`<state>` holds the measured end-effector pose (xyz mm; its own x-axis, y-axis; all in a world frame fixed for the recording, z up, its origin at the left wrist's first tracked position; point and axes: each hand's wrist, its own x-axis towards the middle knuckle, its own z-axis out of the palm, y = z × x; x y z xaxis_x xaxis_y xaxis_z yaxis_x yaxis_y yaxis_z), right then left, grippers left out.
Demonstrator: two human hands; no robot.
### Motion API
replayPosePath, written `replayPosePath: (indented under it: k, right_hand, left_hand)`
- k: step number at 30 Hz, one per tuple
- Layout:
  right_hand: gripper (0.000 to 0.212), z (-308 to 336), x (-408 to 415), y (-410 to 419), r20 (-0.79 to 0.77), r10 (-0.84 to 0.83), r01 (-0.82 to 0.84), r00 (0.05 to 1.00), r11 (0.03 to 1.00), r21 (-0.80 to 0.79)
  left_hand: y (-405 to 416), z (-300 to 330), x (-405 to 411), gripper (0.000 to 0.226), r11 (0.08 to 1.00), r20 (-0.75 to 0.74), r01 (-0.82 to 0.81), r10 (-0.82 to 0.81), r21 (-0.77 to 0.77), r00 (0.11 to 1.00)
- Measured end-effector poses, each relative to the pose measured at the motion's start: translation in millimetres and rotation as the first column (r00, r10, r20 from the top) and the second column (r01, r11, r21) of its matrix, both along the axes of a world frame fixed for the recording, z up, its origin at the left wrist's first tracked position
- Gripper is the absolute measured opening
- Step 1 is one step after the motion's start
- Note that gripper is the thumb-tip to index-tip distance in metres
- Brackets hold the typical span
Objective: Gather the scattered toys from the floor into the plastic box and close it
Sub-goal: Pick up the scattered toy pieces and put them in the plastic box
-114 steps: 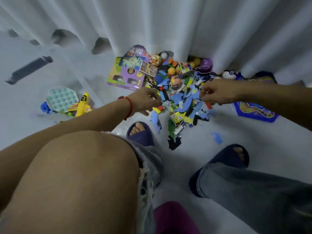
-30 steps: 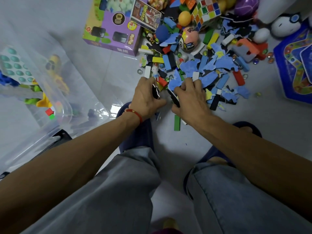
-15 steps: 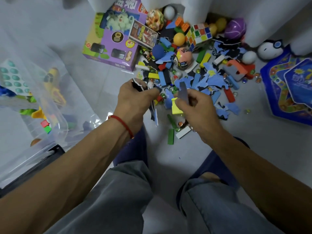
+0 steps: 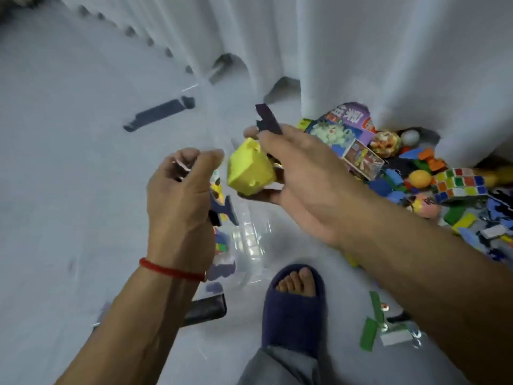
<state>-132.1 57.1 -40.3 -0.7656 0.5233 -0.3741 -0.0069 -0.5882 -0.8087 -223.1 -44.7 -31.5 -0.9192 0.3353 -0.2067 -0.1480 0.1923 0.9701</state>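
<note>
Swinging away from the toy pile (image 4: pixel 433 187), now at 3 o'clock, both hands have lifted their handfuls over the clear plastic box (image 4: pixel 249 240) at centre, so a drop looks imminent. One left hand (image 4: pixel 177 195) curls around small flat pieces; one right hand (image 4: pixel 299 173) grasps one yellow block (image 4: pixel 251 170) and one dark strip (image 4: pixel 268 119). Dozens of toys still wait; the blur prevents an exact count.

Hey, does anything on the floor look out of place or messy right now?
Yes: a heap of toys lies strewn on the floor by the curtain, and a few green pieces lie apart beside the slipper.
</note>
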Motion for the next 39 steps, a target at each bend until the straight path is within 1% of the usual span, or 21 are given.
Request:
replayPosePath:
  k: [2,5,7,9,11,13,15,17,18,21,23,24,26,28,29,31,33,34,36,37,39]
  right_hand:
    - [0.023,10.2,-41.8,-13.0,0.022,0.099,-0.101,0.995,0.983,0.151]
    - [0.025,7.7,-79.6,-25.9,0.185,0.256,-0.302,0.949,0.908,0.291]
    - [0.023,1.7,-82.5,-27.3,0.263,0.264,-0.352,0.928,0.854,0.384]
    - [0.027,-5.1,-67.1,-22.7,0.298,0.219,-0.345,0.929,0.802,0.487]
    - [0.028,-9.1,-31.1,-11.4,0.298,0.139,-0.282,0.944,0.807,0.518]
    - [0.028,-14.3,19.7,6.7,0.361,0.096,-0.283,0.928,0.813,0.510]
    - [0.028,-22.1,80.7,30.1,0.514,0.049,-0.341,0.857,0.800,0.494]
    - [0.026,-32.6,139.5,50.8,0.675,-0.020,-0.413,0.738,0.777,0.475]
    - [0.024,-37.9,164.1,59.1,0.739,-0.067,-0.444,0.671,0.762,0.472]
    - [0.020,-65.4,214.1,78.8,0.840,-0.181,-0.564,0.512,0.667,0.487]
    - [0.028,-90.0,223.8,89.1,0.839,-0.233,-0.630,0.491,0.571,0.527]
    - [0.036,-104.9,221.7,93.8,0.827,-0.264,-0.656,0.496,0.511,0.556]
    - [0.056,-137.7,208.6,102.9,0.802,-0.312,-0.693,0.510,0.403,0.598]
    - [0.068,-168.5,189.8,111.1,0.801,-0.345,-0.721,0.490,0.355,0.595]
    - [0.070,-181.1,180.8,113.3,0.811,-0.359,-0.732,0.463,0.361,0.578]
    - [0.069,-200.9,169.9,112.0,0.812,-0.407,-0.711,0.419,0.409,0.572]
    - [0.067,-206.8,167.8,103.0,0.746,-0.495,-0.609,0.446,0.443,0.658]
    - [0.064,-204.7,169.4,97.0,0.685,-0.546,-0.519,0.483,0.451,0.726]
    - [0.055,-193.7,176.6,84.4,0.572,-0.596,-0.286,0.564,0.509,0.812]
    - [0.051,-187.2,181.1,78.9,0.539,-0.584,-0.159,0.607,0.575,0.802]
    - [0.048,-173.3,190.3,68.4,0.511,-0.535,0.051,0.672,0.723,0.689]
  left_hand:
    - [-15.2,-1.2,-25.5,0.023,0.993,-0.032,-0.087,0.085,-0.076,0.996]
    - [-24.5,-5.0,-42.2,0.025,0.960,0.194,-0.272,0.279,-0.062,0.941]
    - [-23.0,-6.1,-42.1,0.021,0.944,0.210,-0.328,0.330,-0.044,0.920]
    - [-18.1,-3.5,-35.9,0.010,0.971,0.072,-0.234,0.237,-0.045,0.969]
    - [-8.4,-2.0,-25.3,0.026,0.995,-0.076,-0.094,0.091,-0.037,0.993]
    - [5.9,2.5,-7.5,0.033,0.999,-0.127,0.014,-0.008,0.041,0.992]
    - [23.9,9.4,19.3,0.032,0.984,-0.120,0.130,-0.116,0.121,0.986]
    - [42.2,4.8,47.2,0.033,0.951,-0.014,0.229,-0.231,0.208,0.973]
    - [51.9,-3.3,60.6,0.032,0.940,0.052,0.265,-0.282,0.213,0.958]
    - [81.0,-40.2,96.0,0.025,0.931,0.243,0.357,-0.366,0.080,0.899]
    - [97.3,-74.0,112.7,0.024,0.916,0.322,0.401,-0.376,-0.014,0.869]
    - [105.3,-91.4,119.5,0.025,0.906,0.332,0.420,-0.379,-0.059,0.864]
    - [121.0,-123.7,129.5,0.029,0.888,0.262,0.428,-0.378,-0.168,0.888]
    - [141.1,-149.0,135.3,0.037,0.842,0.058,0.433,-0.439,-0.323,0.897]
    - [152.0,-158.4,135.6,0.041,0.819,-0.045,0.420,-0.473,-0.390,0.880]
    - [174.6,-168.9,128.2,0.042,0.799,-0.208,0.371,-0.510,-0.473,0.835]
    - [195.7,-174.5,110.8,0.041,0.775,-0.344,0.313,-0.551,-0.548,0.761]
    - [204.7,-177.6,100.9,0.042,0.746,-0.365,0.294,-0.579,-0.598,0.729]
    - [219.0,-186.9,82.5,0.043,0.640,-0.315,0.293,-0.661,-0.710,0.681]
    - [222.9,-190.8,76.5,0.042,0.575,-0.274,0.299,-0.704,-0.762,0.655]
    - [228.2,-195.4,70.8,0.041,0.464,-0.215,0.300,-0.773,-0.833,0.597]
